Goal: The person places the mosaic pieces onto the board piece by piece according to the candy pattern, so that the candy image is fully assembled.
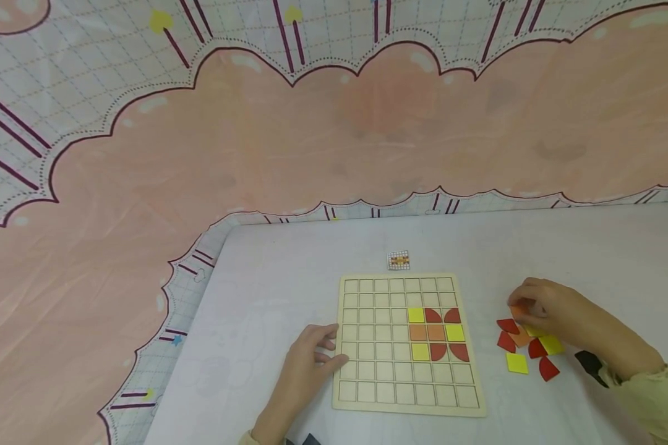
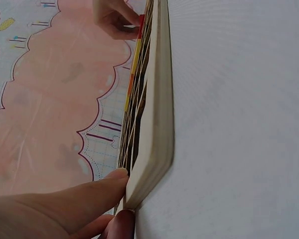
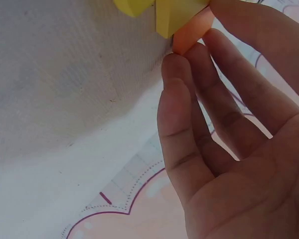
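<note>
My left hand (image 1: 306,355) is at the left edge of a pale wooden grid board (image 1: 373,371), its thumb and fingertips gripping that edge. In the left wrist view, a thumb (image 2: 97,196) lies over the rim. To the right of the board, my right hand (image 1: 556,309) pinches an orange square tile (image 3: 192,32) between thumb and fingers, over a loose pile of tiles. On the board's right side, yellow squares (image 1: 415,315), orange squares (image 1: 418,332) and red quarter-round tiles (image 1: 437,352) fill cells in three rows.
A small printed pattern card (image 1: 398,260) lies behind the board. Loose red quarter-round tiles (image 1: 548,369) and yellow squares (image 1: 516,363) are scattered on the white table (image 1: 273,278) near the right hand. A patterned cloth (image 1: 312,142) hangs behind the table.
</note>
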Demonstrator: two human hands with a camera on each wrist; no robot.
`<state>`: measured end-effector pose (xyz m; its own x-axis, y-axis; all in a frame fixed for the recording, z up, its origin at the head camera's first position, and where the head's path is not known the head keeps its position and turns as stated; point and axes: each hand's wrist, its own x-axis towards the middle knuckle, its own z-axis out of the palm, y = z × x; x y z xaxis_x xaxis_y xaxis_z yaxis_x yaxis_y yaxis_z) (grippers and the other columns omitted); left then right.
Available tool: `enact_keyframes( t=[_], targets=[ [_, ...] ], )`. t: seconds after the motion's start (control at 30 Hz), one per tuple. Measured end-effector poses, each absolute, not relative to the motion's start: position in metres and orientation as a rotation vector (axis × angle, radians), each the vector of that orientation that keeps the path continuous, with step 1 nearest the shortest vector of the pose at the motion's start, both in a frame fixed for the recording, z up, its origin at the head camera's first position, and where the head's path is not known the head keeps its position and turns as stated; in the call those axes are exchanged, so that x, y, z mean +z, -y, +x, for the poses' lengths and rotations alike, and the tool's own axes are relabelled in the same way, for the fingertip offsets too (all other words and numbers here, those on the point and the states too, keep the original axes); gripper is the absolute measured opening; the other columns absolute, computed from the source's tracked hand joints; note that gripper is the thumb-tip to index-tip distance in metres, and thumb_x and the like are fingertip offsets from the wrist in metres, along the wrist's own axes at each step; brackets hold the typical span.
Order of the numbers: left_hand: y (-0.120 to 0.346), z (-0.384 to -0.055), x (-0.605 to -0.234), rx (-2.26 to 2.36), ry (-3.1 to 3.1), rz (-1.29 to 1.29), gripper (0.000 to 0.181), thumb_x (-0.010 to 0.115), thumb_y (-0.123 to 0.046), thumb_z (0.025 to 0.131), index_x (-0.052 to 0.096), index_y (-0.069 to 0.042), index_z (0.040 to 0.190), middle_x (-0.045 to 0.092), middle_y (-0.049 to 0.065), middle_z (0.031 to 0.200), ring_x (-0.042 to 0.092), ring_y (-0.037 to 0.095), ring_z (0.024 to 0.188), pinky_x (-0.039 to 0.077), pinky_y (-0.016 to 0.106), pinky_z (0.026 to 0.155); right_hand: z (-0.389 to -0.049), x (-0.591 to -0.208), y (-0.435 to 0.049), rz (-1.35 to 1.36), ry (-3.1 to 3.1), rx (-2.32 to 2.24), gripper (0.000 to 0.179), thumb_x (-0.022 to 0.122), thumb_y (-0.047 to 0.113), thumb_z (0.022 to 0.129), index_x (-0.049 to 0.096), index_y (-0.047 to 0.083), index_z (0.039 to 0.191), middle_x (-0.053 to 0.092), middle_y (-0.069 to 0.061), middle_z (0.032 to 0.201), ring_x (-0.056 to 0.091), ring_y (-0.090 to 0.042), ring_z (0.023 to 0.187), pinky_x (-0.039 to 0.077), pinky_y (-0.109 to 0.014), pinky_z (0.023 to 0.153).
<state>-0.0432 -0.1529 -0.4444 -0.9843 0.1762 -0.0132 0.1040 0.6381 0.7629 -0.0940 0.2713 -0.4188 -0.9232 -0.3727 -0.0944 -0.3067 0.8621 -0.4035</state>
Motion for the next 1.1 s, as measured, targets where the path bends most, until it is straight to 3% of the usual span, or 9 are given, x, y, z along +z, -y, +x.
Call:
enact_keyframes(
  t=[0.47, 0.73, 1.1],
  targets=[
    [0.153, -0.042, -0.444, 1.281, -2.764, 0.243, 0.050, 0.080, -0.012, 0.082, 0.061, -0.003, 0.128, 0.061, 0.003, 0.111, 0.061, 0.016, 0.097, 0.058, 0.017, 0.076, -0.094, -0.420, -0.271, -0.506, -2.843, -0.581, 0.023, 0.084, 0.014, 0.078, 0.070, 0.008, 0.095, 0.063, 0.000, 0.093, 0.060, -0.020, 0.086, 0.062, -0.038, 0.075],
    [0.153, -0.043, -0.444, 1.283, -2.763, 0.243, 0.051, 0.080, -0.011, 0.082, 0.060, -0.002, 0.128, 0.061, 0.003, 0.111, 0.061, 0.016, 0.097, 0.058, 0.017, 0.076, -0.091, -0.418, -0.269, -0.439, -2.878, -0.631, 0.019, 0.078, 0.023, 0.086, 0.074, 0.009, 0.099, 0.067, 0.003, 0.090, 0.060, -0.016, 0.081, 0.062, -0.036, 0.070],
    [0.153, -0.043, -0.444, 1.278, -2.761, 0.241, 0.051, 0.081, -0.012, 0.082, 0.060, -0.002, 0.128, 0.061, 0.004, 0.110, 0.061, 0.017, 0.096, 0.058, 0.016, 0.075, -0.094, -0.411, -0.261, -0.392, -2.903, -0.628, 0.020, 0.077, 0.016, 0.086, 0.073, 0.004, 0.101, 0.070, -0.003, 0.090, 0.060, -0.021, 0.080, 0.062, -0.046, 0.077]
  ],
)
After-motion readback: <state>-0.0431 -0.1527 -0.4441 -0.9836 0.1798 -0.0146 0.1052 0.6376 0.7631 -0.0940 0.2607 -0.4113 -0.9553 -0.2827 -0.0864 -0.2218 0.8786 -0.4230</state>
